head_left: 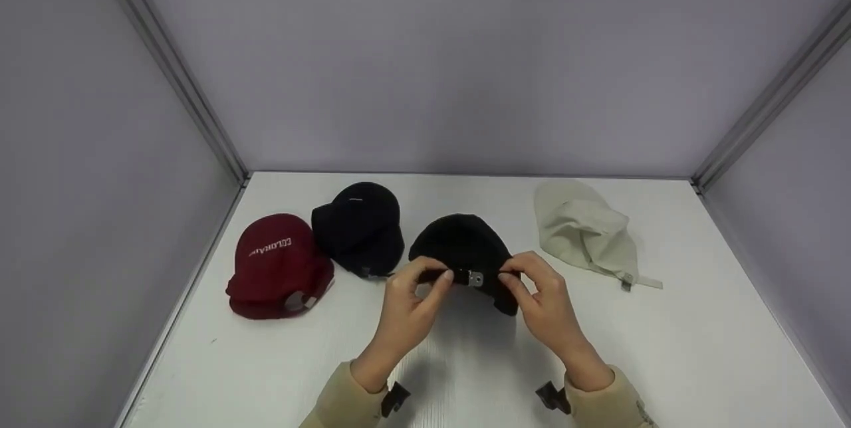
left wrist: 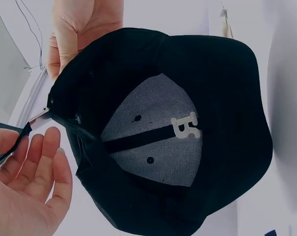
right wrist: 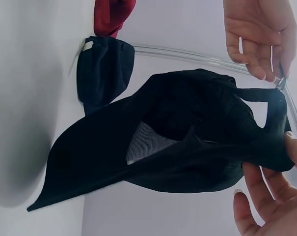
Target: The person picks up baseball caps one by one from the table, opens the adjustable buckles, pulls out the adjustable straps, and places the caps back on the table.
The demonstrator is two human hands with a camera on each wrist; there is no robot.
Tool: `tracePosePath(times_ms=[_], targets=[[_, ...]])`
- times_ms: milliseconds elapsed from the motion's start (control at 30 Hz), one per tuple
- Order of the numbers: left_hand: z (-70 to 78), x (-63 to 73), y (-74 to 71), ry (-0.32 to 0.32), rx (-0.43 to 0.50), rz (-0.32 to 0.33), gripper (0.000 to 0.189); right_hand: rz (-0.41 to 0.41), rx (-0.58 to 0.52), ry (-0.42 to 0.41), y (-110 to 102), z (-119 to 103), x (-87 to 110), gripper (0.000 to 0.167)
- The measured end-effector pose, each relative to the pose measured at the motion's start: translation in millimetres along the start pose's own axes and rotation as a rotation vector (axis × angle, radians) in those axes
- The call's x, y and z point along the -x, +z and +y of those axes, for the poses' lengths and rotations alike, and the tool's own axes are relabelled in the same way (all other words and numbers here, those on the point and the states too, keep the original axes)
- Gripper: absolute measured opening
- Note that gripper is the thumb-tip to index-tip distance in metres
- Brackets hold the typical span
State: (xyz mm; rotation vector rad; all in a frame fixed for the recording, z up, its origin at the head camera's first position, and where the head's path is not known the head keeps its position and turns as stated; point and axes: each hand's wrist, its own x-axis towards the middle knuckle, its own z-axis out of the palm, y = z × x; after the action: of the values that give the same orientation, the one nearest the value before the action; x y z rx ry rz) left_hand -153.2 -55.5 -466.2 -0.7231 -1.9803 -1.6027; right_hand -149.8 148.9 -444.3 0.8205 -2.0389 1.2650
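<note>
A black cap (head_left: 462, 238) hangs between both hands over the middle of the white table, its back strap and metal buckle (head_left: 475, 278) toward me. My left hand (head_left: 407, 305) pinches the strap between thumb and index finger, on the left of the buckle. On the other side, my right hand (head_left: 546, 302) grips the cap's back edge with thumb and fingers. The left wrist view looks into the cap, showing grey mesh lining (left wrist: 153, 137) and a pale letter-like patch (left wrist: 185, 126). Its brim (right wrist: 74, 162) points down toward the table in the right wrist view.
To the left lie a red cap (head_left: 276, 275) with white lettering and a dark navy cap (head_left: 365, 225), side by side. A cream cap (head_left: 585, 225) rests at the back right, its strap trailing out. Grey panels (head_left: 465, 62) wall the table on three sides.
</note>
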Motion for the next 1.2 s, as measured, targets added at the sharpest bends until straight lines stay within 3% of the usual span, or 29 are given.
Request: tracePosePath(times_ms=[100,300,433,533,633,800,1000,1100,1200], targets=[[0.9,0.6,0.5,-0.014,0.002,-0.012,0.003,-0.002,-0.001,0.003,0.6,2.1,0.2,0.025],[2.6,3.1,2.6,-0.122,0.03,-0.064,0.008,-0.012,0.019,0.011,2.2,6.0,2.8,0.024],[3.9,3.7,5.2,-0.159,0.047,-0.065,0.009,-0.011,0.036,0.033,3.5,15.8,8.8,0.023],[4.0,3.8,7.1,-0.143,0.032,-0.046,0.007,-0.019,0.058,0.053,4.4,28.0,15.1,0.023],[3.0,3.3,8.4,-0.085,-0.002,-0.042,0.006,-0.037,0.07,0.061,4.2,37.0,19.3,0.023],[-2.4,1.0,7.7,-0.004,-0.044,-0.115,0.01,-0.045,0.071,0.069,3.2,41.0,20.8,0.023],[-3.8,-6.6,7.2,-0.046,-0.047,-0.194,0.014,-0.028,0.076,0.059,3.4,27.3,14.0,0.024],[-0.2,-10.6,9.7,-0.085,-0.031,-0.19,0.015,-0.025,0.058,0.05,3.1,16.5,9.4,0.022],[2.9,-13.4,12.8,-0.123,-0.029,-0.164,0.016,-0.026,0.057,0.038,3.7,21.0,12.1,0.023]])
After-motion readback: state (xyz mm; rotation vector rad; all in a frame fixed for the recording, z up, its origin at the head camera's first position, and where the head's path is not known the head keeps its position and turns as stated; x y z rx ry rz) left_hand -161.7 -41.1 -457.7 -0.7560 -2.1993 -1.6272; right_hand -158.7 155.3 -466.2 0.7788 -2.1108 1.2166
